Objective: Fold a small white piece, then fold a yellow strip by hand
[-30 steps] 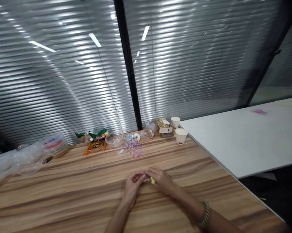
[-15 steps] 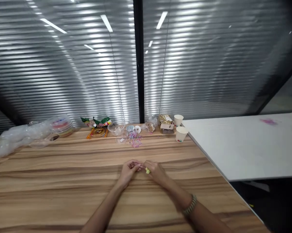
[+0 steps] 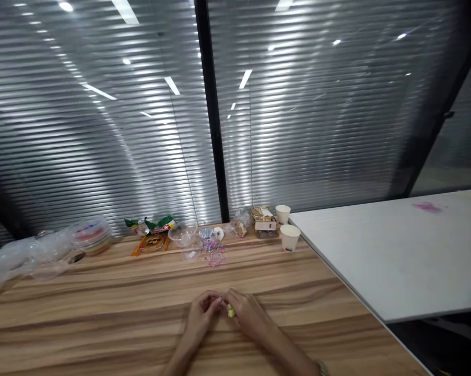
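My left hand (image 3: 199,313) and my right hand (image 3: 246,314) meet fingertip to fingertip over the wooden table (image 3: 114,324). A small yellow-green piece (image 3: 231,311), its kind too small to tell, sticks out under the fingers of my right hand, which are closed on it. The left thumb and forefinger are pinched together. Something tiny and pinkish seems to be between the two hands, mostly hidden by the fingers. Beyond the hands lies a scatter of small pink and purple bits (image 3: 215,259).
Along the back edge stand clear plastic bowls (image 3: 183,237), a foil cup (image 3: 206,235), green snack packets (image 3: 159,225), a gold box (image 3: 262,214) and two paper cups (image 3: 289,238). Stacked lidded tubs (image 3: 92,236) and bubble wrap (image 3: 20,258) are at left. A white table (image 3: 356,250) adjoins on the right.
The view has tilted upward, so the hands and table things sit lower in it. Both hands stay together, with the yellow-green piece still in the right fingers.
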A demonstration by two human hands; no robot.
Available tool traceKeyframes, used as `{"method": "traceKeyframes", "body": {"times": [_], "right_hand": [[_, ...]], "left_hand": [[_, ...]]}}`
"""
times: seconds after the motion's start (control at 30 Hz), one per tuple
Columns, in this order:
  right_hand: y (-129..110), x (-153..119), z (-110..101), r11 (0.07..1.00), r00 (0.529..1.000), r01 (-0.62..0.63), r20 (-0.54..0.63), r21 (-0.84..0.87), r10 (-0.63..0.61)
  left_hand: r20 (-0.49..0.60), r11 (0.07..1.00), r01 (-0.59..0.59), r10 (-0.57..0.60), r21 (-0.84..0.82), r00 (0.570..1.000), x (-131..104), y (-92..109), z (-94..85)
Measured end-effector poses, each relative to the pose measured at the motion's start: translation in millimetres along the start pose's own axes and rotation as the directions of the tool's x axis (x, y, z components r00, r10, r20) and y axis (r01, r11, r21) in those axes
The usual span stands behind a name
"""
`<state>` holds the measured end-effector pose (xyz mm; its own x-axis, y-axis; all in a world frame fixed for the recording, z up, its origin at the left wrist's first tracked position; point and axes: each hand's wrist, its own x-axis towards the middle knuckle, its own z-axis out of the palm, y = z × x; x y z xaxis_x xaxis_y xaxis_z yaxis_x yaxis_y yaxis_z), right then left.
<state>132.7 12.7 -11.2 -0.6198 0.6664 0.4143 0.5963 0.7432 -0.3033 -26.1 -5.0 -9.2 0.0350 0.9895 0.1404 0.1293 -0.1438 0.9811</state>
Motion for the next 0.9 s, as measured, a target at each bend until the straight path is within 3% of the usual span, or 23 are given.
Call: {"method": "traceKeyframes", "body": {"times": [0.2, 0.4, 0.6, 0.9], "right_hand": [[2, -1, 0, 0.997, 0.997, 0.073, -0.039, 0.006, -0.073], [4, -1, -4, 0.991, 0.994, 0.113, -0.002, -0.073, -0.114], [11, -2, -7, 0.994, 0.994, 0.104, 0.043, -0.036, -0.102], [8, 1, -11, 0.999, 0.989, 0.048, 0.142, -0.004, -0.047]], "left_hand": [[0.090, 0.995, -0.052, 0.044, 0.084, 0.995, -8, 11, -5.7], [0.094, 0.980, -0.082, 0.066, 0.181, 0.993, -8, 11, -4.9], [0.120, 0.883, -0.177, 0.139, 0.434, 0.983, -7, 16, -2.0], [0.088, 0.810, -0.218, 0.204, 0.544, 0.975, -12, 17, 2.1]]}}
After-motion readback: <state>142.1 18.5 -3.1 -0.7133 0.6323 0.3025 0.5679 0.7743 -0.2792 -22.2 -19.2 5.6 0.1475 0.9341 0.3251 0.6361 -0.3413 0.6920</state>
